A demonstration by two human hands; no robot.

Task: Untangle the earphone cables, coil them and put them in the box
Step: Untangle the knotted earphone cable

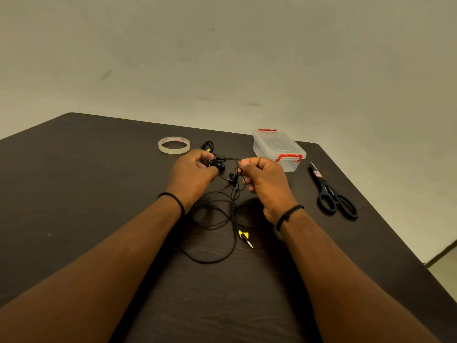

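Note:
Black earphone cables (217,214) lie in a tangle on the dark table (74,194), raised at the far end between my hands. My left hand (191,178) grips a knot of cable and earbuds (220,165). My right hand (264,183) pinches a thin strand of the same cable just to the right. A loop trails toward me, ending in a jack plug with a yellow tag (245,237). A second bundle of black cable (207,146) lies behind my left hand. The clear plastic box (278,148) with red latches stands at the right with its lid on.
A roll of clear tape (174,144) lies at the back left of the cables. Black scissors (331,194) lie near the table's right edge. The table's far edge meets a plain wall.

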